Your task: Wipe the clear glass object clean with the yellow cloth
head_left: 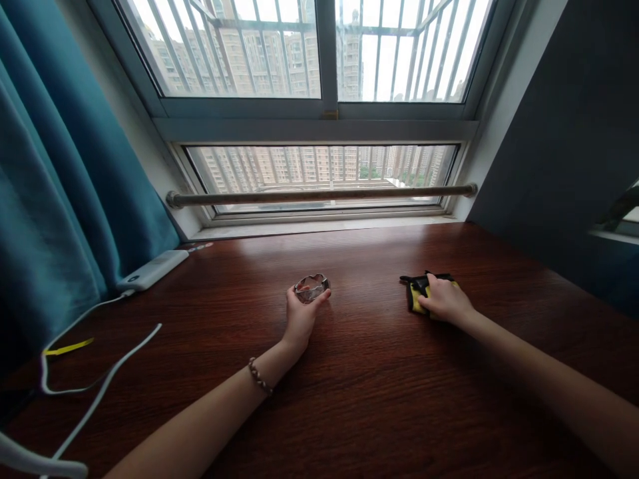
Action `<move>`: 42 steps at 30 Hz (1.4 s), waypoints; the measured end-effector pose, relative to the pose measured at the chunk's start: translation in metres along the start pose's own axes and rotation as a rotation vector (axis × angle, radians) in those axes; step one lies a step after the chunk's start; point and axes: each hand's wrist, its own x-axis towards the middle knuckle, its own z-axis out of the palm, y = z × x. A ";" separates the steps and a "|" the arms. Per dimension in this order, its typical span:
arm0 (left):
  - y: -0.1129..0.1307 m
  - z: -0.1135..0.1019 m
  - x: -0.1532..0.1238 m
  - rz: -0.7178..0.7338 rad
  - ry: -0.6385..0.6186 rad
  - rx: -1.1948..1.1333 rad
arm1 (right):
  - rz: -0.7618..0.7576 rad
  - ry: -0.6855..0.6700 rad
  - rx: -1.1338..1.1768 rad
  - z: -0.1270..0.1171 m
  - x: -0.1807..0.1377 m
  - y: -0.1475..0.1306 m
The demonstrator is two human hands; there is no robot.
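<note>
A small clear glass ashtray [313, 287] rests on the brown wooden tabletop, left of the middle. My left hand [301, 316] is closed around its near side, thumb on the right and fingers on the left. Farther right lies a black-and-yellow folded fabric item [417, 296], perhaps a pouch or a cloth, with a thin black strap end sticking out to the left. My right hand [446, 299] grips it from above, covering its right part. Some of the right fingers are hidden.
A white power strip [154, 271] lies by the blue curtain [64, 166] at the left. White cables [107, 382] and a yellow tie [70, 347] are at the left. A metal rail [319, 197] crosses the window behind the wooden tabletop [359, 399]. A dark wall [539, 166] stands at the right.
</note>
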 end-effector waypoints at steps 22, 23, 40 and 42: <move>-0.003 -0.002 0.002 0.003 -0.007 0.015 | -0.254 0.219 -0.078 0.028 0.015 0.005; -0.003 -0.002 0.002 0.005 -0.007 0.015 | -0.275 0.253 -0.103 0.029 0.010 0.006; 0.000 0.000 -0.001 0.005 -0.013 0.018 | -0.545 0.226 0.126 0.031 -0.024 0.031; 0.001 0.000 -0.001 0.001 -0.012 0.020 | -0.412 0.331 0.246 0.022 -0.025 0.030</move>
